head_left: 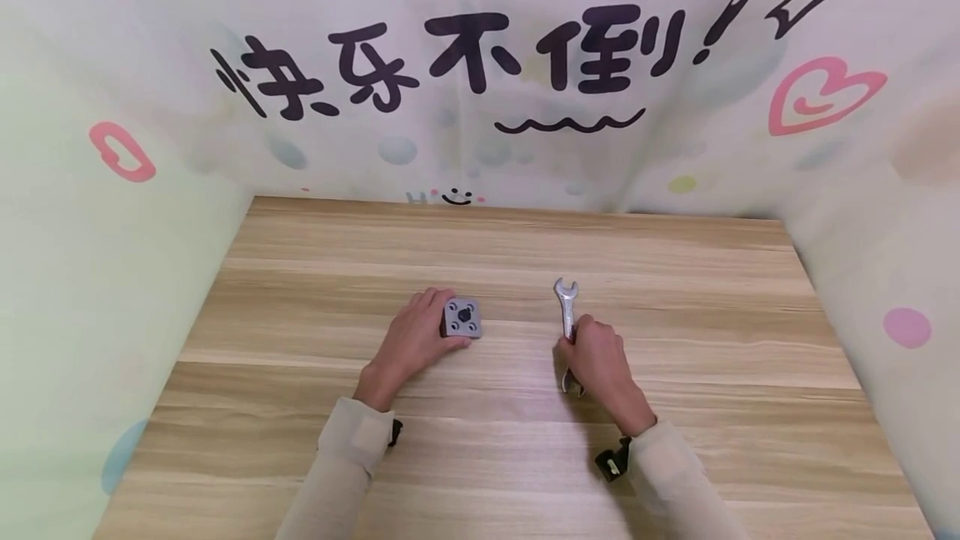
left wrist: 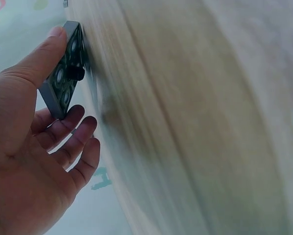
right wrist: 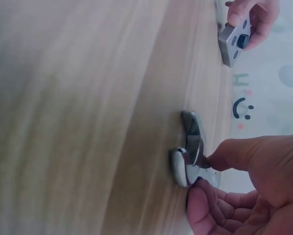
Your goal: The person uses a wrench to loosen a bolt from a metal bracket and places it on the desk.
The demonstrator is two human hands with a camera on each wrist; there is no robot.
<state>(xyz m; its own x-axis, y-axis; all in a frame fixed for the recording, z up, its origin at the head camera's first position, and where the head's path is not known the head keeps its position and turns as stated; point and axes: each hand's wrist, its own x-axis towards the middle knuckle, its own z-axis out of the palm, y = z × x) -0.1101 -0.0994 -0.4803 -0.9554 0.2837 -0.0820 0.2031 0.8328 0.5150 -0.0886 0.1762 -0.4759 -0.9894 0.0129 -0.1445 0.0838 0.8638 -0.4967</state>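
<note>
Grey block [head_left: 462,328]: pinched by left hand [head_left: 412,336]
Silvery wrench [head_left: 567,315]: gripped by right hand [head_left: 600,361], right of block, long axis fore-and-aft

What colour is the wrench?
The wrench is shiny silver; it shows best in the head view.

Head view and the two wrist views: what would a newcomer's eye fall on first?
Probably the big dark lettering across the pale backdrop, high in the head view. Next, the grey block with a dark piece at its middle, held by the left hand near mid-table. To its right, the silver wrench in the right hand, one open end pointing toward the backdrop.
</note>
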